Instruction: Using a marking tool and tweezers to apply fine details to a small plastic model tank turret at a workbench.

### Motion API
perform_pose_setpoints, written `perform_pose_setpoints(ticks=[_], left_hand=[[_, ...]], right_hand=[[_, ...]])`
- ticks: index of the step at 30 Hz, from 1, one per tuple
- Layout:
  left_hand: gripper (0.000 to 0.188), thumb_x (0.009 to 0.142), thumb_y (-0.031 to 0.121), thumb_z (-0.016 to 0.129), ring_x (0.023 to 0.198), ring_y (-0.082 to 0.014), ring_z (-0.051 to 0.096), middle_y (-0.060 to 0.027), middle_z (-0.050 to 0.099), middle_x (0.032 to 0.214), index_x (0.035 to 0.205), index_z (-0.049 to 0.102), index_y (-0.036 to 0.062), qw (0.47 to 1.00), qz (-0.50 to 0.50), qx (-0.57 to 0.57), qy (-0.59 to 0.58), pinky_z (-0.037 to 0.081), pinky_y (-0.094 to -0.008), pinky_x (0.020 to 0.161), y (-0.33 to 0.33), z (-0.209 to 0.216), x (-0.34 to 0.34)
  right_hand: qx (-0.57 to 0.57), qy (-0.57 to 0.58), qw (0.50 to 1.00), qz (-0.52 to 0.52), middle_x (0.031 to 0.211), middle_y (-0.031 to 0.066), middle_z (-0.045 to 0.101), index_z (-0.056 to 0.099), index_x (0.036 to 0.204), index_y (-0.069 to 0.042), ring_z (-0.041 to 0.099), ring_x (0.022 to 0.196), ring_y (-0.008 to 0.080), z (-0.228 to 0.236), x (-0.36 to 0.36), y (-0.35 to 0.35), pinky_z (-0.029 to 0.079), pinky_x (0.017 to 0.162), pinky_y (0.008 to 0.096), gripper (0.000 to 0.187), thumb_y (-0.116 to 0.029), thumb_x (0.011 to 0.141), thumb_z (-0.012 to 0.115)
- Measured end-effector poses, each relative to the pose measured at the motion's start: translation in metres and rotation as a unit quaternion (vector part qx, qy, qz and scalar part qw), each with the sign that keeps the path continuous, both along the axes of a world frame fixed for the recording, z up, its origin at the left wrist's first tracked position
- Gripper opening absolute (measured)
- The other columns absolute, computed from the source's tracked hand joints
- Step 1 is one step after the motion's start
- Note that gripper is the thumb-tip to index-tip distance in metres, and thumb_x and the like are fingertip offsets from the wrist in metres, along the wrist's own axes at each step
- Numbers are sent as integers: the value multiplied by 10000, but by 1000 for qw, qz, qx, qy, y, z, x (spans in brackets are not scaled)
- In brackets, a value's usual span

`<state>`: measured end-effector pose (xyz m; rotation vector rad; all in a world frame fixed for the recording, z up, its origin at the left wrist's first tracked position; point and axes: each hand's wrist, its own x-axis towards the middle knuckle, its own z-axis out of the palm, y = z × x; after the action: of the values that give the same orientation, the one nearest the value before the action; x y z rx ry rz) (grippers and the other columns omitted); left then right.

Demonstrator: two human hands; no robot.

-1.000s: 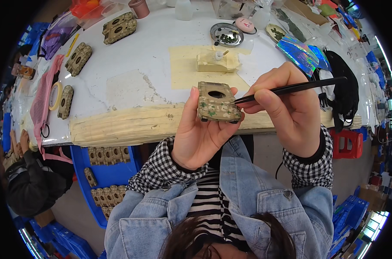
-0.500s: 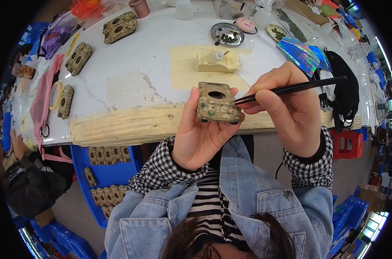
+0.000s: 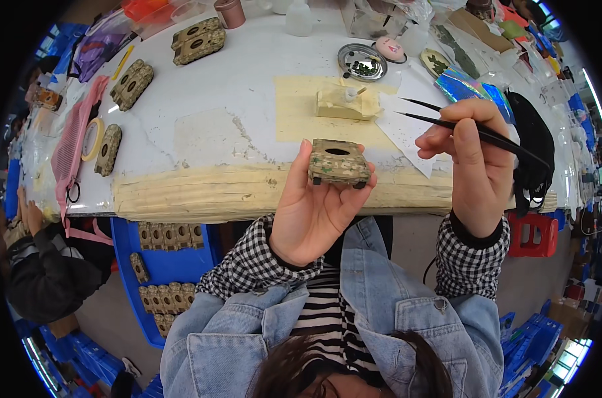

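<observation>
My left hand [image 3: 306,215] holds a small camouflage-patterned toy tank hull [image 3: 341,162] by its sides, above the table's front edge. A dark round hole shows in its top, and green flecks mark its surface. To the right, my right hand [image 3: 477,156] grips black tweezers [image 3: 493,138] whose two tips are spread apart, pointing left and away from the hull. Nothing shows between the tips. Beyond the hull stands a tape-covered block [image 3: 346,110] with a small white pot [image 3: 351,95] on it. A round metal dish [image 3: 362,62] holds small dark green bits.
More camouflage hulls lie on the table's left, one beside a tape roll [image 3: 92,143]. A blue tray [image 3: 161,266] of hulls sits below the left edge. Shiny holographic foil [image 3: 470,91] and a black cloth item [image 3: 532,146] lie right. A red stool [image 3: 533,235] stands beneath; another person's sleeve [image 3: 45,272] is far left.
My right hand has drawn the tweezers off the hull, to the right and upward, and their tips have spread. The hull has tilted in my left hand, showing more of its end.
</observation>
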<state>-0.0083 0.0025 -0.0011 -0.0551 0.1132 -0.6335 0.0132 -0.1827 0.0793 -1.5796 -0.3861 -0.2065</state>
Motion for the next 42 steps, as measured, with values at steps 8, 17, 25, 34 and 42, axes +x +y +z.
perform_pose_setpoints(ticks=[8, 17, 25, 34, 42], left_hand=[[650, 952, 464, 347, 1146, -275, 502, -174, 407, 1329, 1341, 285, -53, 999, 9, -34, -10, 491, -336, 945, 5, -11, 2], [581, 955, 477, 326, 1052, -267, 574, -186, 560, 1115, 1282, 386, -1, 1000, 25, -3, -11, 517, -327, 898, 10, -7, 7], [591, 954, 490, 311, 1056, -267, 573, -188, 560, 1128, 1311, 366, 23, 1000, 8, -9, -24, 521, -326, 889, 12, -10, 9], [633, 951, 482, 327, 1048, -270, 576, -210, 542, 1135, 1351, 266, -4, 999, 4, -38, -31, 521, -326, 889, 14, -11, 10], [689, 949, 466, 319, 965, -246, 617, -213, 576, 1064, 1356, 226, -83, 992, -34, -115, -47, 541, -299, 836, 15, -17, 12]], right_hand=[[-71, -14, 997, -1, 884, 40, 511, 501, 962, 8, 502, 770, 77, -20, 17, 4, 476, 696, 229, 123, -103, 918, 527], [-144, -69, 987, -15, 800, 39, 589, 538, 1132, 4, 517, 766, 93, -28, 33, 15, 430, 736, 236, 334, -267, 969, 432], [-124, -89, 988, -25, 826, 87, 621, 526, 1157, -3, 557, 757, 136, -28, 25, 27, 438, 717, 250, 322, -224, 924, 516], [-321, -198, 917, -129, 736, 82, 609, 657, 901, -33, 540, 664, 196, -36, 50, 22, 433, 621, 280, 108, -58, 796, 650], [-332, -229, 905, -137, 745, 82, 626, 665, 882, -50, 554, 682, 225, -54, 65, 23, 448, 626, 308, 142, -84, 748, 696]])
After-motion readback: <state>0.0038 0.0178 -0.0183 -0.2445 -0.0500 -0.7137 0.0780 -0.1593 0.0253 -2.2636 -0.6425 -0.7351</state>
